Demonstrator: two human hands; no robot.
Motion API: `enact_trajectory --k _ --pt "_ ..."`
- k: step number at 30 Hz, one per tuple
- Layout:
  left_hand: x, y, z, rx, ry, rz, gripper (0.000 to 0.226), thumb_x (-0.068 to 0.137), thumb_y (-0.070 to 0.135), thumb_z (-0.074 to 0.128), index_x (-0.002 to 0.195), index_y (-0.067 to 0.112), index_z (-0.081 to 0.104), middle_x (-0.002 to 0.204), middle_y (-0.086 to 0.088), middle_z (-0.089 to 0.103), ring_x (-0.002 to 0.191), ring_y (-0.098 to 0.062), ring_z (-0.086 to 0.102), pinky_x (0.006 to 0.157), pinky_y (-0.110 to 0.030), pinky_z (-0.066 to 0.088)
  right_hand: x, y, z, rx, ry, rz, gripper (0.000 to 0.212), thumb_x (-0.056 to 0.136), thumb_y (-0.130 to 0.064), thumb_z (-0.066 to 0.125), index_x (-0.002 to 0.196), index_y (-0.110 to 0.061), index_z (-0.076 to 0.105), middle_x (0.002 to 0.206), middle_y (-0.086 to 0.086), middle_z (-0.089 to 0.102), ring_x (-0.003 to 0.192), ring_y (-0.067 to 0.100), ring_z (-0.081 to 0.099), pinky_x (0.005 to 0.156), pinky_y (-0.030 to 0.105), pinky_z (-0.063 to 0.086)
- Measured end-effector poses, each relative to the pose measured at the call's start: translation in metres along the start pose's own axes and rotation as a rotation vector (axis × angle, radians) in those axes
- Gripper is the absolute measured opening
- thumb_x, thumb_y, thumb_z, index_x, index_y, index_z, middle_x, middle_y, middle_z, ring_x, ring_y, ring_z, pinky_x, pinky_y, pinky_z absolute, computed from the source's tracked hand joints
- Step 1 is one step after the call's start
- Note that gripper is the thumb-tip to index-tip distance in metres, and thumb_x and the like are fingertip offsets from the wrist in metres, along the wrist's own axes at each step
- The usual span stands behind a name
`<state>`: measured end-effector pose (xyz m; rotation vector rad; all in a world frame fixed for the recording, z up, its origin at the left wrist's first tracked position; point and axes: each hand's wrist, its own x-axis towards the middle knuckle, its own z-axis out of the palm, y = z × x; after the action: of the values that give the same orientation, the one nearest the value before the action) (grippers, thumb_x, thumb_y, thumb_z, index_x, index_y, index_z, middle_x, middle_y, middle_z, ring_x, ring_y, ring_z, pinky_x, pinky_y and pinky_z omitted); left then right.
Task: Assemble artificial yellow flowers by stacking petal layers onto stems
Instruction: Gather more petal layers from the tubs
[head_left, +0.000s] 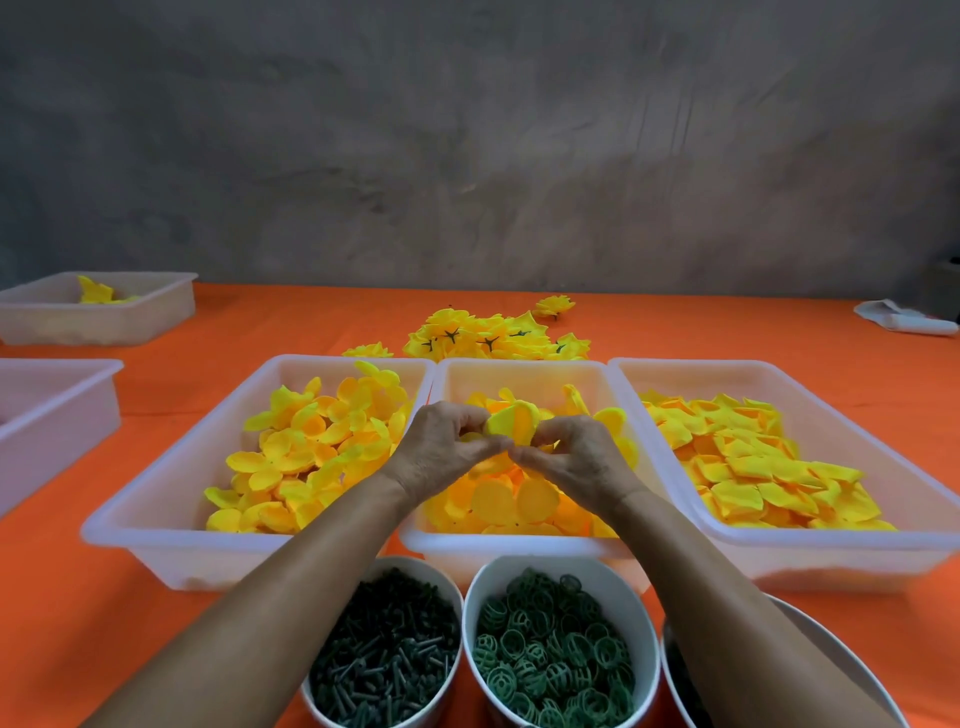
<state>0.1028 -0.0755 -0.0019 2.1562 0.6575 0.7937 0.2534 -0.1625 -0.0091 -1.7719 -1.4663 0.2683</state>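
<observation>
Both hands meet above the middle white tray (519, 366). My left hand (447, 447) and my right hand (576, 457) pinch a yellow petal layer (514, 423) between their fingertips. Any stem under the petals is hidden by the fingers. The middle tray holds round yellow petal layers (511, 501). The left tray (171, 512) holds cupped yellow petals (311, 447), and the right tray (810, 551) holds pointed flat petals (753, 462). A pile of finished yellow flowers (493, 338) lies behind the trays.
At the near edge stand a bowl of dark green stems (387, 654), a bowl of green ring cages (558, 649) and a third bowl (810, 644) mostly hidden by my right arm. Two more white trays (150, 317) (57, 415) sit at the left on the orange cloth.
</observation>
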Motion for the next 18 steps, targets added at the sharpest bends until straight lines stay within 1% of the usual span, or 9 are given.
enact_trajectory --k 2,3,5,7,10,12,14,16,18 --pt "0.002 -0.003 0.000 -0.046 0.011 -0.016 0.025 0.086 0.014 0.068 0.075 -0.008 0.063 0.061 -0.009 0.044 0.059 -0.018 0.037 0.056 -0.032 0.034 0.000 0.000 0.000 -0.007 -0.001 0.013 0.020 0.081 -0.027 0.072 0.068 -0.012 0.070 0.068 0.003 0.065 0.063 0.014 0.053 0.063 0.033 0.042" --pt "0.003 -0.004 -0.001 -0.069 0.031 -0.018 0.024 0.087 0.012 0.066 0.080 -0.011 0.064 0.063 -0.010 0.047 0.059 -0.019 0.040 0.055 -0.033 0.037 0.001 0.000 0.000 0.001 0.013 0.024 0.019 0.081 -0.026 0.072 0.069 -0.012 0.069 0.069 0.004 0.065 0.064 0.016 0.054 0.064 0.034 0.044" --pt "0.005 -0.006 -0.001 -0.101 0.119 -0.011 0.019 0.089 0.010 0.064 0.083 -0.007 0.066 0.065 -0.012 0.052 0.058 -0.021 0.046 0.055 -0.034 0.044 0.001 0.000 -0.002 0.019 0.060 0.038 0.021 0.082 -0.025 0.071 0.063 -0.018 0.066 0.065 0.002 0.062 0.064 0.017 0.052 0.064 0.035 0.043" --pt "0.006 -0.008 -0.003 -0.143 0.205 -0.013 0.013 0.089 0.010 0.063 0.082 0.000 0.067 0.066 -0.011 0.055 0.056 -0.022 0.049 0.054 -0.032 0.046 0.001 0.001 -0.003 -0.025 0.107 0.050 0.023 0.083 -0.025 0.070 0.062 -0.018 0.065 0.063 0.002 0.059 0.063 0.019 0.050 0.062 0.035 0.040" --pt "0.009 -0.013 -0.005 -0.251 0.305 -0.050 0.012 0.090 0.008 0.061 0.079 0.008 0.067 0.063 -0.003 0.058 0.051 -0.007 0.053 0.048 -0.021 0.047 0.002 0.003 -0.005 -0.100 0.194 0.089 0.021 0.084 -0.026 0.068 0.074 -0.008 0.072 0.072 0.011 0.067 0.065 0.027 0.054 0.062 0.034 0.040" --pt "0.009 -0.014 -0.005 -0.296 0.306 -0.054 0.010 0.090 0.007 0.061 0.082 0.009 0.068 0.065 0.001 0.061 0.052 0.000 0.056 0.049 -0.018 0.049 0.001 0.004 -0.006 -0.112 0.245 0.096 0.020 0.085 -0.027 0.067 0.077 -0.009 0.073 0.075 0.012 0.068 0.066 0.027 0.055 0.061 0.032 0.038" --pt "0.009 -0.016 -0.005 -0.335 0.268 -0.038 0.008 0.086 0.002 0.064 0.087 0.008 0.069 0.070 0.002 0.065 0.057 0.001 0.060 0.055 -0.018 0.053 0.002 0.004 -0.007 -0.118 0.284 0.103 0.020 0.086 -0.028 0.066 0.082 -0.010 0.074 0.077 0.013 0.068 0.069 0.028 0.056 0.061 0.032 0.037" --pt "0.008 -0.016 -0.005 -0.360 0.229 -0.013 0.020 0.079 -0.004 0.070 0.085 0.015 0.069 0.073 0.005 0.067 0.063 0.002 0.063 0.062 -0.017 0.054 0.003 0.004 -0.007 -0.119 0.314 0.109 0.021 0.087 -0.028 0.065 0.086 -0.009 0.075 0.080 0.013 0.068 0.073 0.029 0.057 0.062 0.032 0.037" --pt "0.007 -0.016 -0.006 -0.378 0.196 -0.014 0.028 0.073 -0.008 0.073 0.081 0.018 0.068 0.072 0.007 0.068 0.064 0.002 0.063 0.062 -0.015 0.052 0.003 0.004 -0.007 -0.112 0.322 0.106 0.022 0.087 -0.028 0.065 0.089 -0.009 0.075 0.081 0.013 0.068 0.075 0.029 0.057 0.064 0.033 0.039"
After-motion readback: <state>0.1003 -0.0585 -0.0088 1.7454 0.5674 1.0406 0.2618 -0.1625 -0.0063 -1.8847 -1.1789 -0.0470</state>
